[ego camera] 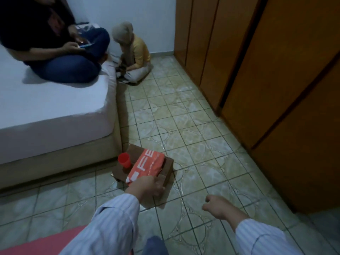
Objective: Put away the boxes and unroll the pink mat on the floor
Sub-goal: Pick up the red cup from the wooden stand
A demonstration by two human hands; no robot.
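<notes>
A brown cardboard box (168,167) sits on the tiled floor by the bed's corner. On top of it lie an orange plastic parcel (147,167) with white letters and a red cup (124,160). My left hand (147,187) rests on the box's near edge, its fingers curled at the parcel's near end. Whether it grips the box or the parcel I cannot tell. My right hand (219,206) hovers over the floor to the right of the box, fingers loosely curled, holding nothing. A strip of the pink mat (42,242) shows at the bottom left, under my left sleeve.
A bed (55,111) with a white sheet fills the left side; a person (55,45) sits on it with a phone. A child (134,54) sits on the floor at the far wall. Wooden wardrobe doors (266,74) line the right. Tiled floor (184,116) runs between.
</notes>
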